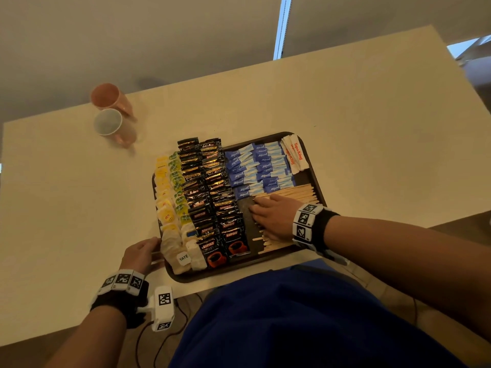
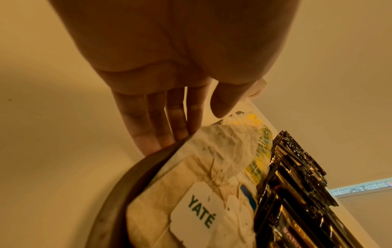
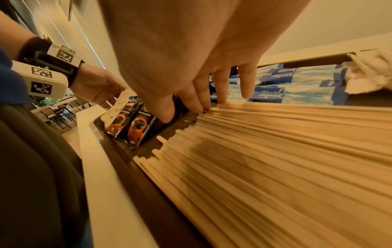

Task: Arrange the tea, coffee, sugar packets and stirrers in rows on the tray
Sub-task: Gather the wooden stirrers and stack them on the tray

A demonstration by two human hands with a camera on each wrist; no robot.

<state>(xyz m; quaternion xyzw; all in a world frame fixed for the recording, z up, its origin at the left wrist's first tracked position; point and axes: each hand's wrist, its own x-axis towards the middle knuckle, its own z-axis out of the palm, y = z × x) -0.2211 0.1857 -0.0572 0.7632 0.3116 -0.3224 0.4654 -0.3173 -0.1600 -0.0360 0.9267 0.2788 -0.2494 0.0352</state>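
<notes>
Hands worked at the near edge of the brown tray [image 1: 317,187]. The left hand [image 1: 140,254] lay with straight fingers against the tray's near-left rim, beside the tea bags [image 1: 175,251]. The right hand [image 1: 273,219] pressed flat, fingers extended, on the wooden stirrers [image 1: 292,193] at the tray's near right, gripping nothing. Beyond it ran two rows of black coffee sachets [image 1: 212,192], then blue sugar packets [image 1: 259,166] and white paper packets [image 1: 293,154] at the far-right corner. Two pink mugs [image 1: 113,115] stood farther off on the table [image 1: 345,107].
</notes>
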